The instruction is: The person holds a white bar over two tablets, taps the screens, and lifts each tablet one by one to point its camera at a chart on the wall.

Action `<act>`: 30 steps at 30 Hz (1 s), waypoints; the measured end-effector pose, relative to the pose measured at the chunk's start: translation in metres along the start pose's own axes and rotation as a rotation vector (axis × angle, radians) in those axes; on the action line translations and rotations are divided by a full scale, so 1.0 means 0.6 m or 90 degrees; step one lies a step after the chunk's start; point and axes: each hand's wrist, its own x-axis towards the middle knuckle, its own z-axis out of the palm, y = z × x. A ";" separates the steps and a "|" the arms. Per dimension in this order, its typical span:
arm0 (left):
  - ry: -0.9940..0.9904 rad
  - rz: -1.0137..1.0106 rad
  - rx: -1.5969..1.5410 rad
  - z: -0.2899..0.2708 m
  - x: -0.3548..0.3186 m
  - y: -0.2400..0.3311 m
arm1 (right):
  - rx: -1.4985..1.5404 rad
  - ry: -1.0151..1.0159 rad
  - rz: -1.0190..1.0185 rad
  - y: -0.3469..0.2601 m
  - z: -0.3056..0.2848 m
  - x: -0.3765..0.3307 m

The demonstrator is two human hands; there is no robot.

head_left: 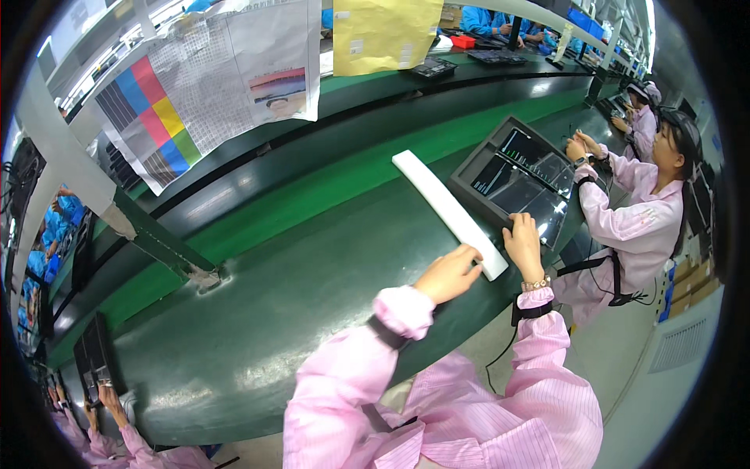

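Observation:
A long white strip point(442, 205), apparently foam, lies slantwise on the green bench in front of me. My left hand point(447, 275) is at its near end, fingers bent against its left edge; the exact grip is partly hidden. Right of the strip sits a dark grey tray-like frame point(478, 166) with glossy black panels point(539, 199), lit lines showing on them. My right hand point(523, 241) has its bent fingers at the near left corner of this frame.
At the right, a co-worker in pink point(637, 203) holds both hands near the frame's far side. A white post point(78, 148) stands on the bench at the left. Printed sheets point(219, 86) and a yellow sheet point(383, 35) hang above. Another co-worker's hand point(113, 402) touches a dark panel point(95, 356) lower left.

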 end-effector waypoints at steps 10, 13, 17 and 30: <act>-0.070 -0.075 0.403 0.083 0.030 -0.012 | -0.070 0.008 -0.001 -0.003 0.021 0.025; -0.052 -0.088 0.433 0.061 -0.016 0.006 | -0.004 0.008 -0.028 -0.029 0.019 0.026; 0.001 -0.143 0.439 0.019 -0.106 0.014 | 0.118 -0.024 -0.095 -0.120 0.005 0.001; 0.128 -0.422 0.488 -0.082 -0.429 0.070 | 0.527 -0.512 -0.312 -0.453 -0.094 -0.192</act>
